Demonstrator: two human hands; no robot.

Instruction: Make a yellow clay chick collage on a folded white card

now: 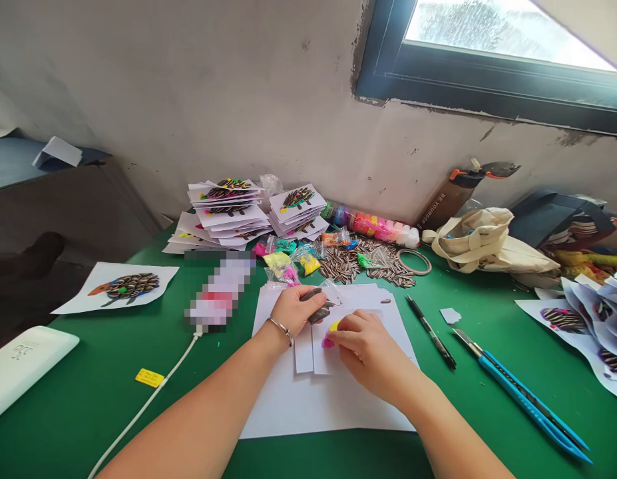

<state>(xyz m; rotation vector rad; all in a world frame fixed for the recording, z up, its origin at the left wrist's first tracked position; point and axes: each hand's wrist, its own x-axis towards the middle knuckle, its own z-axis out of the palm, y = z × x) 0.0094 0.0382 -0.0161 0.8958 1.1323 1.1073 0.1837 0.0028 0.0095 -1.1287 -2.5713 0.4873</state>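
White paper sheets (288,406) lie in front of me, with a smaller white card (321,362) on top. Beside the card's upper left, my left hand (294,309) is closed around a dark lump (315,305) that looks like black clay in a clear plastic bag. My right hand (368,346) rests over the card, fingertips pinched at a small piece of pink and yellow clay (330,334). Its fingers partly cover that piece. A single sunflower seed (385,301) lies on the paper at the upper right.
Behind the paper are sunflower seeds (341,263), bagged coloured clay (283,261), a tape ring (414,262) and stacked seed-picture cards (228,216). A pen (432,332) and blue utility knife (528,392) lie right. Left are a finished picture (131,287), power bank (28,366) and cable (138,412).
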